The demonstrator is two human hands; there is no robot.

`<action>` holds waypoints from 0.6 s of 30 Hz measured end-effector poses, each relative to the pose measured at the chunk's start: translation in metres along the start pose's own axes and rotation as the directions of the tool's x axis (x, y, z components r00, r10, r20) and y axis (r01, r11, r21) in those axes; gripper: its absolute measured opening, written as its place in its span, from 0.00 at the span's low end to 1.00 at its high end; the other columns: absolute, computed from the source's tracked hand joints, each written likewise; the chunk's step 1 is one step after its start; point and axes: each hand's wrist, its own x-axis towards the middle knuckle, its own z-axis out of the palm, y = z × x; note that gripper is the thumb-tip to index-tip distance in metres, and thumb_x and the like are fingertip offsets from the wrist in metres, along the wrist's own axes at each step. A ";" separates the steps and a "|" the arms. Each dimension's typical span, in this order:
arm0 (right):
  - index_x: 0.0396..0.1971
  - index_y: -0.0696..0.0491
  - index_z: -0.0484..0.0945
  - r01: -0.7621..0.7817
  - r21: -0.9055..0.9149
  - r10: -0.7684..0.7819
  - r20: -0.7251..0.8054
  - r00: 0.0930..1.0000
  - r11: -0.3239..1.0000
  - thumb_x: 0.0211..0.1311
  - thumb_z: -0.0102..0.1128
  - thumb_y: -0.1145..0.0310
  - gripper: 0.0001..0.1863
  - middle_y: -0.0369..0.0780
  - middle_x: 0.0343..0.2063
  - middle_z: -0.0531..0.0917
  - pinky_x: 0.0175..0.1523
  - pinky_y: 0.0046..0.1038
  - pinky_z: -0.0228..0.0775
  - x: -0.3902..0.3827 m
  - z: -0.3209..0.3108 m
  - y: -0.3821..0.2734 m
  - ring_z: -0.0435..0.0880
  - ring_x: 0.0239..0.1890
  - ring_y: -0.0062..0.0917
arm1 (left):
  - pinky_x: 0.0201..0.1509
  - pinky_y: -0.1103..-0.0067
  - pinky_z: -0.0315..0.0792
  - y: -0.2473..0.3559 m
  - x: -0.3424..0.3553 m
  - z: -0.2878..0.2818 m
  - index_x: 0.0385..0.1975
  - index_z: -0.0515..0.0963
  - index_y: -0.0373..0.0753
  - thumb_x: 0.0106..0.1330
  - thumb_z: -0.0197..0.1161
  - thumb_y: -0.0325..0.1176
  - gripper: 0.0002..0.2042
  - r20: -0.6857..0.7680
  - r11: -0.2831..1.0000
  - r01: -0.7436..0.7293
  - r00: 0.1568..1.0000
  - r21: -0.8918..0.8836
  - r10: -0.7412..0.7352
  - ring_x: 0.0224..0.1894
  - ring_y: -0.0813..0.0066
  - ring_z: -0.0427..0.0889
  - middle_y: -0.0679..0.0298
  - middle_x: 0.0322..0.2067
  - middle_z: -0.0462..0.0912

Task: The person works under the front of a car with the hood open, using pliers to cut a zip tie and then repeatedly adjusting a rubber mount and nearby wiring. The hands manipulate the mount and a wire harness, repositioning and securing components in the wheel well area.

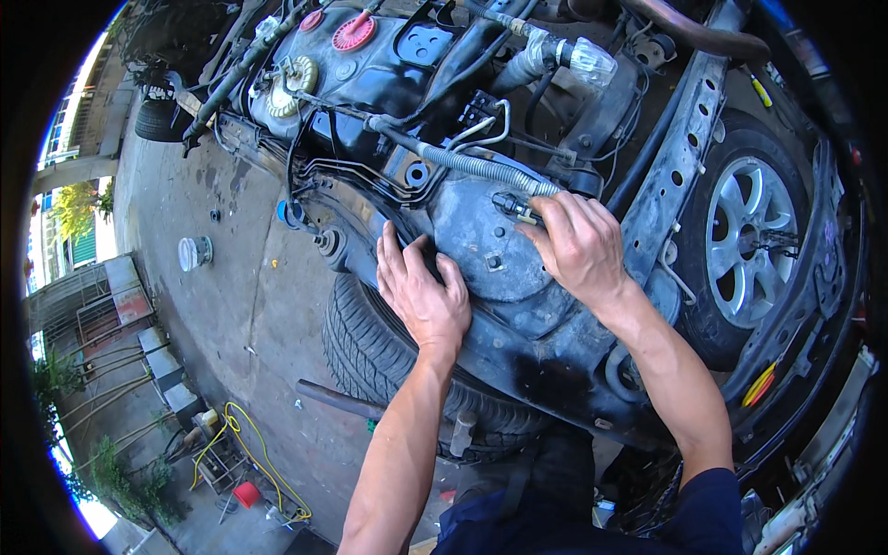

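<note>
Black plastic connector (507, 202), small and angular, sits at the fingertips of your right hand (583, 242); any lettering on it is too small to read from here, and the same goes for the ribbed, round red cap (354, 33) on the glossy black tank (375, 81) farther up. You have the connector just above the domed grey-blue metal panel (462, 227), close below the corrugated grey conduit (472, 165), with your right thumb and fingers drawn narrow around its near end. Whether its far end touches the panel, you cannot tell from this view. It lies to the right of your left hand (424, 298) and a little farther from your body, with part of the panel between the two. Your left hand is spread, thumb apart from the fingers, over the dark metal edge beside the dome, and you are gripping nothing loose with it. Below that wrist stands a black treaded tyre (356, 342), and well to your right is a silver spoked wheel (740, 242). Over on your left, a clear plastic tub (194, 252) rests on the grey concrete floor (231, 296), with a yellow hose (239, 425) looped nearer you.
</note>
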 end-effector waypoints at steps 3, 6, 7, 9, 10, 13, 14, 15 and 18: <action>0.41 0.58 0.80 -0.032 0.048 0.032 0.006 0.999 0.998 0.61 0.76 0.67 0.15 0.42 0.34 0.85 0.39 0.33 0.77 0.005 -0.002 -0.002 0.87 0.35 0.34 | 0.81 0.56 0.48 -0.001 0.000 0.001 0.53 0.80 0.34 0.68 0.60 0.36 0.18 0.003 1.000 0.015 1.000 0.005 -0.015 0.80 0.47 0.56 0.48 0.76 0.62; 0.36 0.57 0.78 -0.117 0.109 0.115 0.022 0.993 0.987 0.58 0.76 0.68 0.14 0.42 0.33 0.84 0.40 0.36 0.75 0.006 0.000 -0.005 0.86 0.34 0.35 | 0.81 0.55 0.49 -0.003 -0.001 0.003 0.53 0.80 0.35 0.68 0.60 0.36 0.17 -0.010 1.000 0.007 1.000 0.002 -0.007 0.79 0.45 0.57 0.48 0.76 0.63; 0.35 0.57 0.77 -0.153 0.114 0.153 0.014 0.988 0.982 0.57 0.75 0.69 0.14 0.43 0.32 0.84 0.40 0.37 0.75 0.005 0.002 -0.007 0.86 0.34 0.36 | 0.80 0.54 0.51 -0.004 -0.001 0.003 0.53 0.80 0.35 0.67 0.60 0.36 0.18 -0.024 1.000 -0.012 1.000 0.012 0.012 0.79 0.44 0.58 0.47 0.75 0.64; 0.33 0.56 0.76 -0.227 0.119 0.228 0.007 0.974 0.966 0.56 0.74 0.70 0.13 0.43 0.32 0.84 0.39 0.39 0.73 0.002 0.007 -0.010 0.86 0.34 0.37 | 0.77 0.55 0.59 -0.007 0.000 0.004 0.52 0.81 0.34 0.68 0.60 0.36 0.17 -0.070 0.993 -0.104 0.992 0.056 0.108 0.74 0.41 0.65 0.42 0.73 0.67; 0.33 0.56 0.76 -0.260 0.123 0.261 0.007 0.965 0.958 0.56 0.74 0.70 0.13 0.43 0.32 0.84 0.39 0.39 0.73 0.000 0.009 -0.012 0.86 0.35 0.38 | 0.77 0.56 0.60 -0.009 0.001 0.004 0.52 0.81 0.32 0.69 0.59 0.36 0.17 -0.080 0.987 -0.142 0.986 0.070 0.147 0.74 0.40 0.66 0.41 0.72 0.67; 0.37 0.57 0.77 -0.302 0.081 0.309 -0.091 0.947 0.950 0.59 0.69 0.73 0.10 0.43 0.33 0.84 0.41 0.38 0.73 0.000 0.018 -0.020 0.85 0.36 0.34 | 0.77 0.56 0.59 -0.015 0.002 0.006 0.52 0.81 0.30 0.70 0.58 0.37 0.18 -0.053 0.984 -0.170 0.984 0.061 0.173 0.74 0.40 0.65 0.39 0.72 0.67; 0.38 0.57 0.77 -0.292 0.081 0.302 -0.174 0.937 0.953 0.60 0.68 0.76 0.09 0.42 0.33 0.85 0.41 0.38 0.73 0.001 0.020 -0.022 0.85 0.36 0.33 | 0.77 0.55 0.58 -0.018 0.002 0.007 0.52 0.81 0.30 0.70 0.58 0.37 0.19 -0.050 0.981 -0.191 0.980 0.042 0.193 0.75 0.40 0.64 0.39 0.72 0.67; 0.40 0.58 0.77 -0.317 0.076 0.325 -0.138 0.936 0.945 0.61 0.65 0.78 0.09 0.44 0.35 0.84 0.44 0.38 0.74 0.000 0.020 -0.025 0.85 0.38 0.33 | 0.77 0.55 0.58 -0.020 0.002 0.008 0.53 0.81 0.28 0.71 0.56 0.38 0.20 -0.042 0.982 -0.188 0.981 0.032 0.190 0.74 0.39 0.64 0.38 0.73 0.66; 0.53 0.61 0.77 -0.394 0.136 0.399 -0.016 0.917 0.909 0.62 0.67 0.77 0.20 0.46 0.47 0.83 0.57 0.42 0.77 -0.013 0.000 -0.032 0.83 0.48 0.39 | 0.76 0.55 0.59 -0.024 0.001 0.010 0.53 0.80 0.28 0.75 0.55 0.39 0.20 -0.033 0.982 -0.187 0.982 0.026 0.188 0.73 0.40 0.65 0.39 0.73 0.65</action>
